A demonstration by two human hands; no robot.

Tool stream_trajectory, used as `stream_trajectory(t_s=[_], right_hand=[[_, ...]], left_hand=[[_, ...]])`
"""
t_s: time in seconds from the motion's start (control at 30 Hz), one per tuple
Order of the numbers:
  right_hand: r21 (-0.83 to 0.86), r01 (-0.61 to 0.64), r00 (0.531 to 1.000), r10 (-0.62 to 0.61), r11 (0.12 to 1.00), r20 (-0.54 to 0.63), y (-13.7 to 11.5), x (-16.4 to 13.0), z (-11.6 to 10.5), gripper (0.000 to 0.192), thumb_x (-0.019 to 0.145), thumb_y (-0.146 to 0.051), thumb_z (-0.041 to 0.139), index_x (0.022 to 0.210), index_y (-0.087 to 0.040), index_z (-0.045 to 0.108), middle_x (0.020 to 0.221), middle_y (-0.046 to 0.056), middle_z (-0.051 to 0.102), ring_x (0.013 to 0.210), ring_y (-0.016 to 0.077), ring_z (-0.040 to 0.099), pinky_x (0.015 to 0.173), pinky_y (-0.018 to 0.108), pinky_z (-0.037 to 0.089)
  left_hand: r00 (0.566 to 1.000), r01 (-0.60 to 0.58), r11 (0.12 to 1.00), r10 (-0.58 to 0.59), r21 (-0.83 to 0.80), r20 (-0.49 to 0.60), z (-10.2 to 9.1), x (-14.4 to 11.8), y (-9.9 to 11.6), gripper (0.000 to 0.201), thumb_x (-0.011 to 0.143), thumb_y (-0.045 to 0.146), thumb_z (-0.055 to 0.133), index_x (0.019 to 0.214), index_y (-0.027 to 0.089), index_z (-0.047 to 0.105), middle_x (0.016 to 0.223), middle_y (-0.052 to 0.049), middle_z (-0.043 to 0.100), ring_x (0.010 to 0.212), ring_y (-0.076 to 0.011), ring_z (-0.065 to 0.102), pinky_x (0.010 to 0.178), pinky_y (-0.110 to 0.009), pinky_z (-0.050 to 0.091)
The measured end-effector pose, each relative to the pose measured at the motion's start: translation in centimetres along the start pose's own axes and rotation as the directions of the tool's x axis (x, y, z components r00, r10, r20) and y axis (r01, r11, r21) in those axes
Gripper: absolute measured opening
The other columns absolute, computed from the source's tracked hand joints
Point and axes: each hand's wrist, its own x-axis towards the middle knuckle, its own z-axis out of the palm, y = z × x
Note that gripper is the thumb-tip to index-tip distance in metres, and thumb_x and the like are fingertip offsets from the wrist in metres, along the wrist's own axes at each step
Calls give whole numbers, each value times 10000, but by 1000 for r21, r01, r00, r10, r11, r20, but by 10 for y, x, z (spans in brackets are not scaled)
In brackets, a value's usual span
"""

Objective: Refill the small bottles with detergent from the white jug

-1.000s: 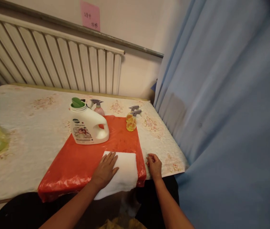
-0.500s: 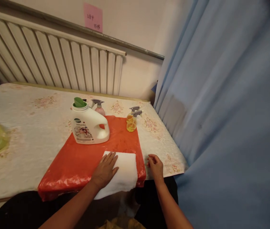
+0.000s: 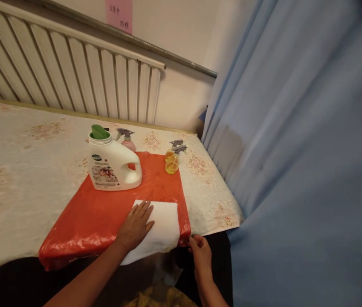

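My left hand (image 3: 135,224) lies flat, fingers apart, on a white cloth (image 3: 161,226) that is spread over the near right corner of a red plastic sheet (image 3: 104,213) and hangs over the table's front edge. My right hand (image 3: 200,253) is below that edge, fingers curled next to the sheet's near right corner; whether it grips the sheet is unclear. Farther back on the sheet stands a white detergent jug (image 3: 112,164) with a green cap.
A pink spray bottle (image 3: 126,140) stands behind the jug and a yellow spray bottle (image 3: 172,157) at the sheet's far right corner. The table (image 3: 24,170) wears a floral cloth. A radiator (image 3: 72,81) lines the wall; a blue curtain (image 3: 296,149) hangs at right.
My right hand has dropped from the tabletop beside the sheet to below the front edge at the sheet's corner. My left hand stays on the cloth. The view shifted slightly.
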Motion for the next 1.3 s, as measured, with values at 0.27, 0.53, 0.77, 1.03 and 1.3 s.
stream_trajectory(t_s=[0.27,0.53,0.77,1.03,1.3], right_hand=[[134,-275,957,258,952,134,18,-4,18,428,488,-406,860,774,-168,649,660,23,705,532,130,613,475,216,456],[215,-347,924,294,913,245,11,-13,19,478,490,-479,862,764,-172,619,685,3,698,524,130,642,449,209,463],[237,-303,926,226,923,301,6,-19,20,460,548,-509,839,744,-165,606,630,-28,651,435,90,581,382,172,391],[223,-255,932,178,941,316,3,-22,21,474,581,-574,792,672,-174,554,490,-39,577,393,92,535,357,173,380],[370,-238,933,106,898,343,-3,-29,22,439,649,-553,757,635,-187,516,497,-74,504,350,70,475,332,189,370]], left_hand=[[1000,8,1000,-8,-4,3,-1,0,1,524,939,422,477,1383,149,526,1485,-158,498,1370,-336,456,1119,-518,381],[1000,13,1000,-13,-17,8,-2,0,1,528,937,420,478,1388,149,522,1487,-155,496,1371,-335,455,1122,-514,380],[1000,18,999,-18,-33,2,-1,0,1,524,940,431,466,1389,167,522,1490,-146,495,1381,-325,443,1128,-516,368],[1000,22,999,-22,-39,-4,-1,0,1,518,937,428,469,1379,165,534,1483,-151,502,1372,-330,455,1122,-521,375],[1000,27,999,-27,-38,-5,-2,0,2,520,940,429,470,1387,169,525,1487,-149,498,1387,-325,436,1131,-515,366]])
